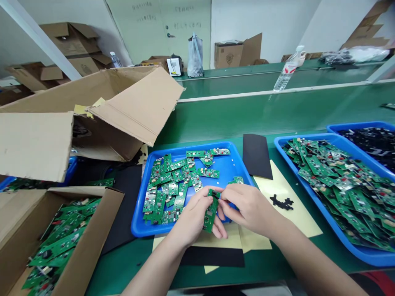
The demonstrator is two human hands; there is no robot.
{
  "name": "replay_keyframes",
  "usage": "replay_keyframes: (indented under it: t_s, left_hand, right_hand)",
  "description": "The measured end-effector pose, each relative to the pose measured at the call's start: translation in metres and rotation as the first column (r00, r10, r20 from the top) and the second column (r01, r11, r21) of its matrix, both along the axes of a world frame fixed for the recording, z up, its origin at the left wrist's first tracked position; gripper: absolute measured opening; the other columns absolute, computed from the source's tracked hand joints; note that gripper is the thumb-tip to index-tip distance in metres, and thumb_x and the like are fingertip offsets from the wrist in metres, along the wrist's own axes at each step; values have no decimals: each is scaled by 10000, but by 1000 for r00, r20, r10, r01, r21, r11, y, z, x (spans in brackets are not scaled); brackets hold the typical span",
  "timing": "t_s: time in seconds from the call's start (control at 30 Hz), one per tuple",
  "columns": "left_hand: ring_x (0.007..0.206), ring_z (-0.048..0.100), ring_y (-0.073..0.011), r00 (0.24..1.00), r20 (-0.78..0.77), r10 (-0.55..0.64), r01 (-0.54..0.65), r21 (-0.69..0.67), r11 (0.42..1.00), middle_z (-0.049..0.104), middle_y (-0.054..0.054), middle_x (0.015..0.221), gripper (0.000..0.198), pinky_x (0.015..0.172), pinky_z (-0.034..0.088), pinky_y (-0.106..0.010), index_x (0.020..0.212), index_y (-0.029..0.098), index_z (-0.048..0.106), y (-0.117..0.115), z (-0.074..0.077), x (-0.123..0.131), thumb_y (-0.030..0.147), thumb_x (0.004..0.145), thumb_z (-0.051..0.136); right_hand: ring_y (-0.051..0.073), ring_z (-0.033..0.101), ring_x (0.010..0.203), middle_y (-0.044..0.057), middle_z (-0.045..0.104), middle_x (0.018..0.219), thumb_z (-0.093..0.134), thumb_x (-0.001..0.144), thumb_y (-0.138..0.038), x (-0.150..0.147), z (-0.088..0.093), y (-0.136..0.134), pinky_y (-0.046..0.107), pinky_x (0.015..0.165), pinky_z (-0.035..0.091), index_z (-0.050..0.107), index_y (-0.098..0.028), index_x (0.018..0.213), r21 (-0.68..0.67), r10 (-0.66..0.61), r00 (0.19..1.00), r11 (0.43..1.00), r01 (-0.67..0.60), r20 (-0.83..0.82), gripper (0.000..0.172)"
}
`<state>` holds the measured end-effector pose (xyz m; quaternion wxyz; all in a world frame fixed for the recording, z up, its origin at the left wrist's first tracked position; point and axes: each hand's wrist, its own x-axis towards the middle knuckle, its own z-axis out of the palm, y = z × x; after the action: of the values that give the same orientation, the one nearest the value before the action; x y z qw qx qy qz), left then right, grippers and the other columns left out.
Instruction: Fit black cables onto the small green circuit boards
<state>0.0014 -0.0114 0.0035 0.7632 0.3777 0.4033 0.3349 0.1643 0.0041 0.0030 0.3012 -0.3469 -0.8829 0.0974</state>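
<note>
My left hand (pixel 194 211) is closed around a green circuit board (pixel 210 216), with the thumb on its face and the fingers behind. At the board's upper end, the fingertips of my right hand (pixel 248 206) are pinched together. Whatever lies between those fingertips is too small to make out. Both hands are over the front right part of a blue tray (pixel 236 164) with several loose circuit boards (pixel 166 187) in it. To the right of my right hand, a small pile of black parts (pixel 281 202) rests on a yellow sheet (pixel 296 220).
At right stands another blue tray (pixel 324 222) heaped with circuit boards, with a tray of black parts (pixel 373 142) behind. An open cardboard box (pixel 103 222) of boards sits at left, below a larger carton (pixel 135 107). A water bottle (pixel 288 70) stands on the ledge.
</note>
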Motion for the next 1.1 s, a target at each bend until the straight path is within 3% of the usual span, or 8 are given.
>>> replay_keyframes:
  t_s: [1.1]
  left_hand:
    - [360,583,-105,997,-82,-15,24,110,994,532,55,565,218,318,422,-154,989,160,532,-1,-2,4,315,911,400]
  right_hand:
    - [118,467,513,-2,542,571,394,896,-164,1,1,2,246,512,329,524,-180,643,20,-13,998,1000,11,63,285]
